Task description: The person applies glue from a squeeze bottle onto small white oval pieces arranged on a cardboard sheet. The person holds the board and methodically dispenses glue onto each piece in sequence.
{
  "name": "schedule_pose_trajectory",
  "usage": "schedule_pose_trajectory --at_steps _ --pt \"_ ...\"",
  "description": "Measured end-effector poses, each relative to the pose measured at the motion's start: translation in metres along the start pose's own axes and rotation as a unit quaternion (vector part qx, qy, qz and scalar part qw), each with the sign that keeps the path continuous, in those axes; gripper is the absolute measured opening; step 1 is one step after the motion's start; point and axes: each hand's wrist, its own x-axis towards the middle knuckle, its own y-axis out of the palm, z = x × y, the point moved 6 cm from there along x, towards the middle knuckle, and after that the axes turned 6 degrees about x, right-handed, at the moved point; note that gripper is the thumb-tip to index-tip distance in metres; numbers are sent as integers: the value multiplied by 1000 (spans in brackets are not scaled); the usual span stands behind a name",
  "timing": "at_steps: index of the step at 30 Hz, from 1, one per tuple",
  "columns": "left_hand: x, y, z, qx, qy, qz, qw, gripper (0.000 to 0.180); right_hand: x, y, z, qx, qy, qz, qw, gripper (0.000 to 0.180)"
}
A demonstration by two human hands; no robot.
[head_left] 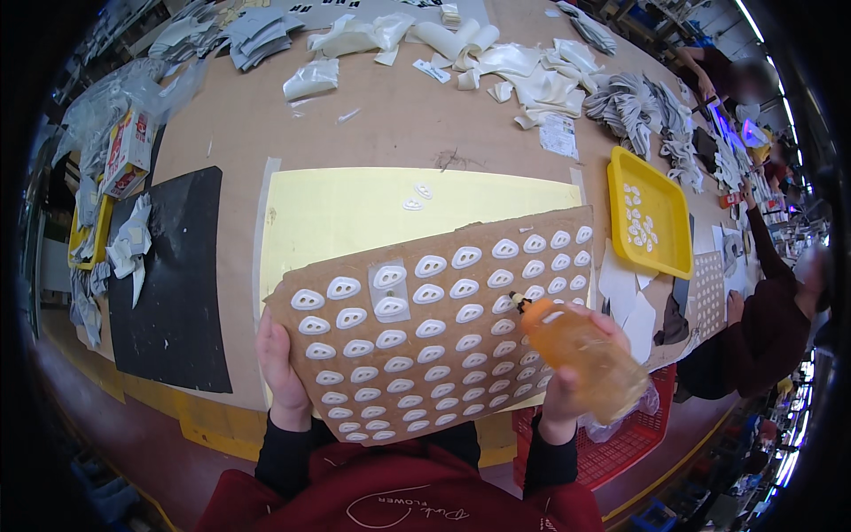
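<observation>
- Dark-red garment (390, 496) is filling the lower edge of the view, with a dark sleeve (288, 465) showing at each side;
- brown board (484, 273) is lying at an angle in front of the worker, overlapping a yellow sheet (328, 213); it is carrying rows of white two-holed pieces (430, 328), and a clear film patch (390, 291) is showing at two of them;
- left hand (280, 359) is clamping the left edge of the board; the fingers are partly hiding behind it, so their exact placement cannot be told;
- right hand (561, 395) is wrapping round an amber bottle (585, 363), fingers closing on its sides; the bottle is leaning over the right half of the board, its dark nozzle (519, 301) pointing to the upper left; whether the tip is touching a piece cannot be told;
- two loose pieces (423, 191) are resting on the yellow sheet, beyond the board;
- yellow tray (665, 213) is standing at the right, holding similar white pieces;
- black mat (168, 284) is lying at the left; red basket (625, 457) is standing at the lower right;
- co-worker (767, 319) is occupying the far right.
</observation>
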Motion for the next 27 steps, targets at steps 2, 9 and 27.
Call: schedule_pose_trajectory --at_steps 2,9,27 --pt "0 -1 2 -17 -5 3 1000 46 1 -7 -3 85 24 -44 995 63" --pt "4 10 -3 22 -49 -14 998 40 13 -41 -7 492 193 -132 839 60" --pt "-72 41 -69 1 203 -77 976 55 3 -33 6 244 52 -85 965 69"
